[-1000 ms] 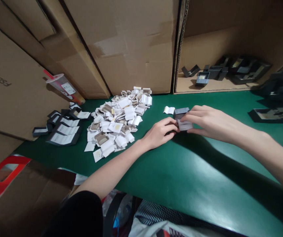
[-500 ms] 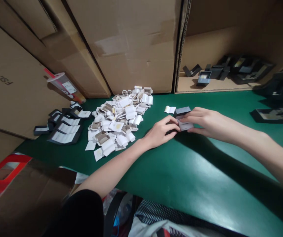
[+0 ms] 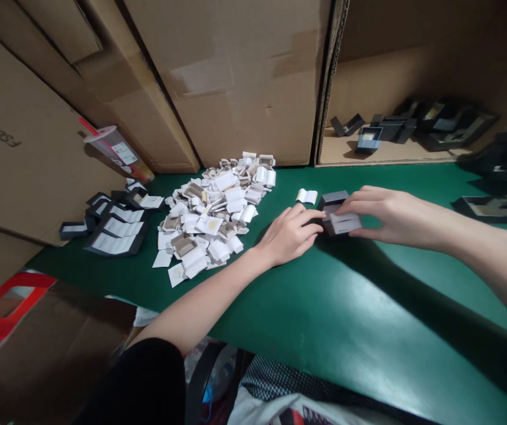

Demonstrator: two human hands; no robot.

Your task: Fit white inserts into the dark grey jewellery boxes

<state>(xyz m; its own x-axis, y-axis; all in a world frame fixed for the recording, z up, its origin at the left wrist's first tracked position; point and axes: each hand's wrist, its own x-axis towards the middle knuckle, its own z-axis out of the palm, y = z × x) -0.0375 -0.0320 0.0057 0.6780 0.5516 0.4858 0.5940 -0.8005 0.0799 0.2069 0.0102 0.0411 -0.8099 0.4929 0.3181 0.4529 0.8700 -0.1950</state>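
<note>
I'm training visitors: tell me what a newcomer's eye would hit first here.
Probably the heap of white card pieces, sprawled left of center on the green table. Next, the dark box to its right, between the left hand and the right hand. Then the red-strawed cup, at the table's back left.

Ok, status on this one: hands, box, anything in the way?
Left hand at left edge of small dark box; right hand on its white insert. Box open on green table. Loose white piece nearby, apparently not blocking.
</note>
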